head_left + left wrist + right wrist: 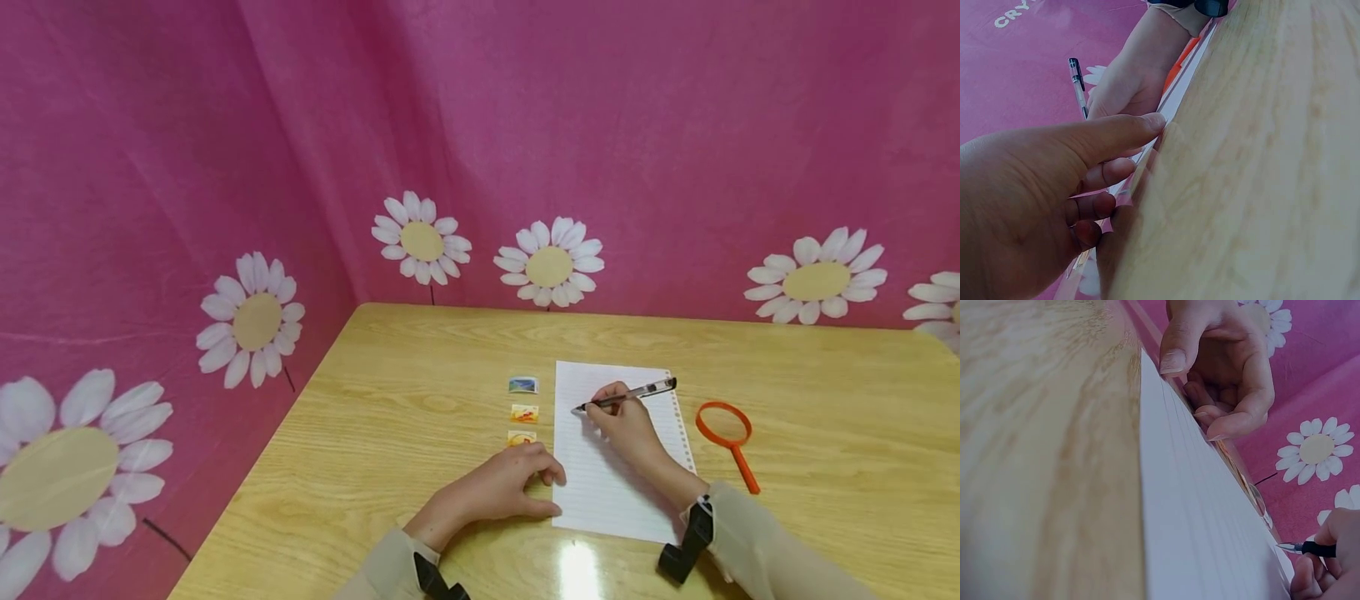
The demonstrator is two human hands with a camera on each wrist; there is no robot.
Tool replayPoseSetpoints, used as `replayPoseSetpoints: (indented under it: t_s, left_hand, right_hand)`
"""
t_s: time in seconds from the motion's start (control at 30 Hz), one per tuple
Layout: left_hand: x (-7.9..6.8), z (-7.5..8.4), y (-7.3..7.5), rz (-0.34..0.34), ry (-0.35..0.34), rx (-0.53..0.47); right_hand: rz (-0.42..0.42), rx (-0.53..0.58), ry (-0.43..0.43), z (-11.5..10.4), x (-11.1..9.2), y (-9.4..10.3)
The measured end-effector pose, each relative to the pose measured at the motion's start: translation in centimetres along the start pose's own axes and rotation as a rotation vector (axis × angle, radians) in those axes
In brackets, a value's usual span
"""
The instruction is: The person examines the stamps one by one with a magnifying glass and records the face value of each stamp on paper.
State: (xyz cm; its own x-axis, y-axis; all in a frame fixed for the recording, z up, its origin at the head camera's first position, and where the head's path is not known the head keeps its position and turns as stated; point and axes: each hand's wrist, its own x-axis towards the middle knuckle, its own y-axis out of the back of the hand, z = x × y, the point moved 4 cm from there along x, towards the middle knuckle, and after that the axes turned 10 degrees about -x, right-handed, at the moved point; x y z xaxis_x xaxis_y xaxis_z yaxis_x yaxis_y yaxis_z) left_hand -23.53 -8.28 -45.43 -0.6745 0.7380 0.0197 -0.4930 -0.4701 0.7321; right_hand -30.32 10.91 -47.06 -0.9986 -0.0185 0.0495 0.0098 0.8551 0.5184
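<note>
A lined sheet of paper (600, 500) with a perforated right edge lies on the table. My right hand (636, 435) rests over it and pinches a clear-barrelled pen (648, 389) with a black cap end. The pen's tip (1289, 547) is at the left part of the page, at or very near its surface. At the sheet's lower left edge is my left hand (498, 486), fingers relaxed and slightly bent, thumb and fingertips at the paper's edge. In the left wrist view, that thumb (1125, 131) lies extended. No writing can be made out.
Left of the paper, three small picture stamps stand in a column: a blue-green one (523, 384), a yellow one (524, 413) and another yellow one (521, 437), partly behind my left hand. An orange magnifying glass (744, 468) lies to the right. A pink flowered curtain (637, 167) borders the wooden table (390, 400).
</note>
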Motion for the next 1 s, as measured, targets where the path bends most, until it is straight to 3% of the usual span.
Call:
replayPoseSetpoints:
  t_s: [1.0]
  left_hand:
    - [0.12,-0.26,-0.14,-0.003,0.021,-0.008]
  right_hand:
    - [0.005,-0.011,0.005,-0.15,-0.20,-0.02]
